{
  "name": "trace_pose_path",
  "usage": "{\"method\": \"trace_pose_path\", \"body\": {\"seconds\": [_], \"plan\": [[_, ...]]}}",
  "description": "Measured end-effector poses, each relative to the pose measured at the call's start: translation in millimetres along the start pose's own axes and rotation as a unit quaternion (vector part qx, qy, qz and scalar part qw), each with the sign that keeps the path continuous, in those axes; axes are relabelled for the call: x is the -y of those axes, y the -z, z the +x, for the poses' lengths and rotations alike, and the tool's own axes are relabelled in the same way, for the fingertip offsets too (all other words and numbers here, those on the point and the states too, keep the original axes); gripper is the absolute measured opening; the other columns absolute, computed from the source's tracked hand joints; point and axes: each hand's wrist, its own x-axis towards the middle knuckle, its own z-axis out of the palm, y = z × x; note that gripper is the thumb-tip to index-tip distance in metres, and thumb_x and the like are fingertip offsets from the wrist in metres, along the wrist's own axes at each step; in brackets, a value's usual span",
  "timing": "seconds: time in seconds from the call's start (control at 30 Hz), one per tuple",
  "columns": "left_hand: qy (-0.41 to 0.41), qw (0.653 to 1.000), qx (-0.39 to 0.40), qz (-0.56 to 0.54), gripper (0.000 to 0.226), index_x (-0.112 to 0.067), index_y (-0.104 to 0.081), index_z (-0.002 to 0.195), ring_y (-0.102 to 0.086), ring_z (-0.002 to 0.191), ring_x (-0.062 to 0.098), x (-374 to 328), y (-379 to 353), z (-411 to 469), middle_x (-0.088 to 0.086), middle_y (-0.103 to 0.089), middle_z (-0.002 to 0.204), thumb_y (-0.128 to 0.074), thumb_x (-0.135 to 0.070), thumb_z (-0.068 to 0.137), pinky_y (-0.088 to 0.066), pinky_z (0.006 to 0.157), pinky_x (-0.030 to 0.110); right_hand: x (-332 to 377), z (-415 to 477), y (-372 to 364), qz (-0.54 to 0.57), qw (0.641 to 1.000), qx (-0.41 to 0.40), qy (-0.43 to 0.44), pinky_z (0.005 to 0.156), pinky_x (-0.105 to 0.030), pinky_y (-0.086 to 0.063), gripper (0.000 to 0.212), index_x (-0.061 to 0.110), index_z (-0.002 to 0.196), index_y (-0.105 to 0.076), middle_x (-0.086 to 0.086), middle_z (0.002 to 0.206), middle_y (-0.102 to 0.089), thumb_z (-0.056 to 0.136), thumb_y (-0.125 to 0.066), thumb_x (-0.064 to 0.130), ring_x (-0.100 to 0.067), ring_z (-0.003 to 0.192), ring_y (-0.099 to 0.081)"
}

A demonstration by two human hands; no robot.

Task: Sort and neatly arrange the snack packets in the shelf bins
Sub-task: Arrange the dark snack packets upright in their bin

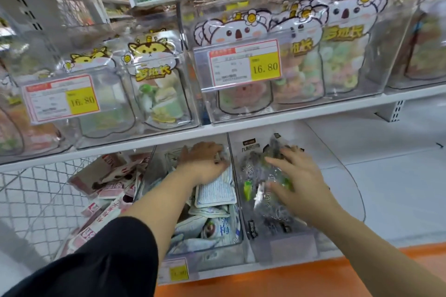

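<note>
**Desk:** What does the left of the lower shelf show?

**Photographer:** Red-and-white snack packets (106,176) lie jumbled at all angles beside a wire mesh panel (36,188). No hand is near them.

**Desk:** And the middle?

**Photographer:** The left hand (204,161) reaches deep into the middle clear bin (217,255) and lies palm down on white-and-blue packets (214,190) at the back. Its fingertips bend over the far edge of the pile. I cannot tell whether they pinch a packet or only press on it.

**Desk:** The right side?

**Photographer:** The right hand (296,176) is over the dark see-through packets (255,166) in the right-hand bin (347,188). Its fingers are spread and straight and grip nothing. The hand is blurred, so actual contact is uncertain.

**Desk:** Which step is this?

**Photographer:** It looks like settling the stock, with each hand flattening or squaring a pile in its own bin. The sorting seems partly done, since these two bins each hold one kind.

**Desk:** What does the next move need?

**Photographer:** Probably lining the packets up face-forward in rows without pushing any across the divider. The loose red-and-white heap on the left looks like the untidiest part left.
</note>
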Motion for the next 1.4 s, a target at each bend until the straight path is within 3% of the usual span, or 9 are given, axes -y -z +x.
{"method": "trace_pose_path", "body": {"seconds": [0.27, 0.5, 0.67, 0.87, 0.97, 1.1, 1.2, 1.27, 1.4], "plan": [[-0.008, 0.991, 0.127, 0.038, 0.063, -0.044, -0.012, 0.148, -0.002, 0.147, 0.026, 17.6, -6.7, -16.1, -0.009, 0.006, 0.160, -0.014, -0.070, 0.090, -0.005, 0.116, 0.054, 14.0, 8.5, -16.7, 0.076, 0.987, 0.136, 0.034, 0.117, -0.047, -0.014, 0.079, 0.052, 0.142, -0.017, 0.011, 0.157, -0.014, 0.071, -0.040, 0.076, -0.011, 0.144, -0.011], [-0.032, 0.989, 0.106, 0.095, 0.058, -0.039, -0.012, 0.149, -0.009, 0.146, 0.026, 35.2, -11.0, -52.5, -0.003, -0.004, 0.160, -0.023, -0.060, 0.096, 0.000, 0.115, 0.054, 16.9, 11.4, -23.6, 0.058, 0.983, 0.167, 0.041, 0.117, -0.050, -0.011, 0.088, 0.055, 0.142, -0.012, 0.018, 0.154, -0.019, 0.064, -0.044, 0.082, -0.003, 0.142, -0.016], [0.006, 0.996, 0.072, -0.057, 0.049, -0.039, -0.041, 0.135, -0.040, 0.128, 0.030, 38.6, -10.7, -15.3, 0.007, -0.034, 0.143, -0.031, -0.062, 0.093, -0.030, 0.109, 0.051, 19.4, 11.1, -22.3, 0.118, 0.978, 0.171, 0.032, 0.117, -0.045, -0.020, 0.089, 0.052, 0.142, -0.017, 0.019, 0.154, -0.020, 0.063, -0.051, 0.075, -0.002, 0.140, -0.018], [0.077, 0.977, 0.070, -0.184, 0.058, -0.041, -0.036, 0.142, -0.011, 0.145, 0.030, 28.7, -16.7, 12.8, -0.005, -0.010, 0.159, -0.046, -0.061, 0.089, -0.021, 0.115, 0.046, 16.7, 14.0, -23.2, 0.117, 0.976, 0.179, 0.040, 0.117, -0.037, -0.022, 0.088, 0.052, 0.142, -0.016, 0.020, 0.153, -0.020, 0.065, -0.054, 0.073, -0.002, 0.139, -0.021], [0.088, 0.972, 0.023, -0.216, 0.059, -0.030, -0.044, 0.140, -0.036, 0.135, 0.021, 31.2, -18.1, 19.5, -0.004, -0.031, 0.152, -0.056, -0.053, 0.088, -0.033, 0.093, 0.025, 16.0, 14.4, -22.2, 0.121, 0.975, 0.183, 0.039, 0.116, -0.033, -0.021, 0.090, 0.050, 0.143, -0.017, 0.021, 0.152, -0.021, 0.064, -0.054, 0.072, -0.002, 0.138, -0.022], [0.102, 0.955, -0.070, -0.271, 0.040, -0.027, -0.055, 0.130, -0.062, 0.102, 0.016, 36.8, -17.8, 19.8, -0.003, -0.058, 0.130, -0.058, -0.034, 0.091, -0.046, 0.084, 0.024, 15.3, 14.9, -22.7, 0.120, 0.975, 0.181, 0.041, 0.117, -0.039, -0.023, 0.091, 0.051, 0.143, -0.016, 0.020, 0.153, -0.020, 0.063, -0.052, 0.075, -0.002, 0.139, -0.021], [0.141, 0.905, -0.155, -0.371, 0.016, -0.020, -0.071, 0.101, -0.063, 0.094, 0.015, 37.0, -17.7, 22.3, -0.001, -0.069, 0.106, -0.060, -0.023, 0.089, -0.049, 0.086, 0.026, 15.1, 13.5, -23.3, 0.113, 0.977, 0.174, 0.049, 0.117, -0.041, -0.021, 0.088, 0.053, 0.142, -0.015, 0.023, 0.152, -0.020, 0.065, -0.051, 0.076, 0.000, 0.139, -0.019], [0.173, 0.892, -0.192, -0.370, 0.015, -0.016, -0.065, 0.077, -0.062, 0.084, 0.020, 35.4, -12.8, 19.0, 0.001, -0.067, 0.081, -0.058, -0.023, 0.089, -0.046, 0.073, 0.026, 15.8, 12.4, -23.2, 0.112, 0.978, 0.171, 0.048, 0.118, -0.041, -0.018, 0.087, 0.053, 0.142, -0.014, 0.024, 0.151, -0.019, 0.066, -0.050, 0.075, 0.002, 0.139, -0.016], [0.112, 0.903, -0.235, -0.342, 0.017, -0.007, -0.065, 0.087, -0.059, 0.067, 0.016, 34.4, -5.5, -12.9, 0.003, -0.066, 0.078, -0.058, -0.022, 0.093, -0.044, 0.056, 0.018, 18.6, 8.5, -20.9, 0.111, 0.979, 0.164, 0.048, 0.118, -0.036, -0.020, 0.090, 0.050, 0.143, -0.014, 0.023, 0.152, -0.019, 0.065, -0.052, 0.074, 0.003, 0.137, -0.019]]}}
